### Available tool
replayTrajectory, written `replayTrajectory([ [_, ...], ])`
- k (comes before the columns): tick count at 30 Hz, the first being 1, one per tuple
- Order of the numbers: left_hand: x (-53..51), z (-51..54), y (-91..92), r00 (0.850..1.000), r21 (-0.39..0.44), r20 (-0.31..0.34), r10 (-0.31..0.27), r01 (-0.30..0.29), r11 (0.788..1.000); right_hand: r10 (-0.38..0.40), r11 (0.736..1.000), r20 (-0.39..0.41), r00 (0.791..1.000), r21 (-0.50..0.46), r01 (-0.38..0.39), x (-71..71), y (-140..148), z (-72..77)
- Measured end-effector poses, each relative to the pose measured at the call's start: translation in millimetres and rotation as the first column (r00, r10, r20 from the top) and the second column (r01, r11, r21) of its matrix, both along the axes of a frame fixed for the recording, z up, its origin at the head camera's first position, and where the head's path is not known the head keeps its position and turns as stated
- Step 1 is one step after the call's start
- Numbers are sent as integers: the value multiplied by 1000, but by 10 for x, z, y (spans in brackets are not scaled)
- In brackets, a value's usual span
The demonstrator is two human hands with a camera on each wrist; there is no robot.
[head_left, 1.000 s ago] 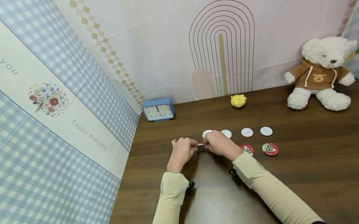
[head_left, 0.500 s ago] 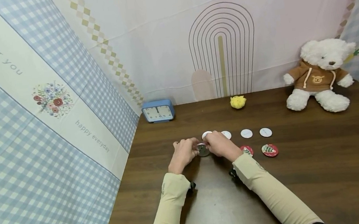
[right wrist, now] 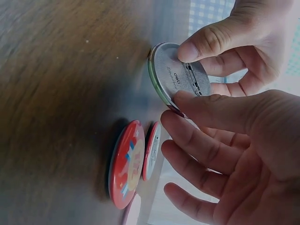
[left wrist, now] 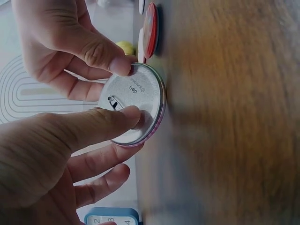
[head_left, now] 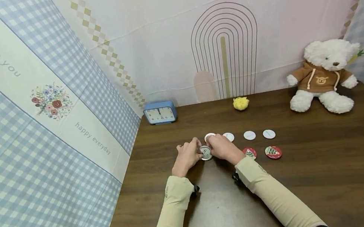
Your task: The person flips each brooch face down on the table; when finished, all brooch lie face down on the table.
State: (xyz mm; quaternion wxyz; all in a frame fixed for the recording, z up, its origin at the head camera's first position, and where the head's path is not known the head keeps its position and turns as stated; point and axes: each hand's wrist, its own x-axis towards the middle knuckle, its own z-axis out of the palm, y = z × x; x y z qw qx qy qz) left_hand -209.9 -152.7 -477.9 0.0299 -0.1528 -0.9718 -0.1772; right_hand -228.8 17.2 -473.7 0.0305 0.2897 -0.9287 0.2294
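Plainly "deli"-marked badge, pinching fingers

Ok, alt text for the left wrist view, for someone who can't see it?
The left hand and right hand pinch a round badge, its silver pin back facing the camera. In this sideways picture, a red badge lies on the wooden table near the top; part of a blue clock shows at the bottom.

1. Left arm and right arm: pale-sleeved, extended forward, converging as I view them.
2. Left hand: pinching, left thumb opposite the left fingers.
3. Right hand: near the left; pinching, right thumb opposite the right forefinger, remaining fingers spaced apart.
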Motion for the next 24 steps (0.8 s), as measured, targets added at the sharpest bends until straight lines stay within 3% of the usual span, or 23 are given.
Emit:
replayTrajectory([
  [10, 18, -24, 38, 1000, -16, -24, -10, 10, 1000, -14, 1000, -15, 1000, 16, 14, 7, 4, -15],
  [17, 25, -8, 65, 999, -49, 42, 17, -15, 999, -44, 999, -2, 999, 32, 44, -5, -11, -42],
  [24, 27, -28, 64, 999, -55, 47, 21, -18, 998, -51, 998, 14, 999, 46, 51, -5, -42, -49],
])
